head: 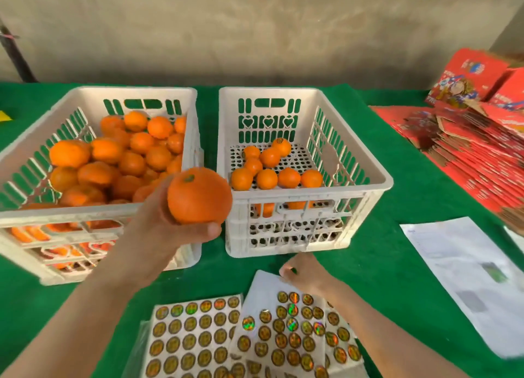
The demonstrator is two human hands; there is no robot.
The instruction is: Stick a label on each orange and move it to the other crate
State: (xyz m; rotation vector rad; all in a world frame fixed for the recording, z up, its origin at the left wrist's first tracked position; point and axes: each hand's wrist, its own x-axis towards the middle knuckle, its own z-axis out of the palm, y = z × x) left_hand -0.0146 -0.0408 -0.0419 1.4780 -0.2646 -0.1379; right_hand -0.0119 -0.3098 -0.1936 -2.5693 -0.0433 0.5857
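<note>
Grips orange (200, 196) in L hand (167, 224), btwn source crate (127, 90) and dest. crate (312, 195). Curls R hand (304, 272) at label sheet (262, 288), below-right of orange; label pinch: cannot tell. Needs R up-left reach.

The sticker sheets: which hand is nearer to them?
Right. The right hand is at the far edge of the sticker sheets; the left hand holds an orange farther away, apart from them.
</note>
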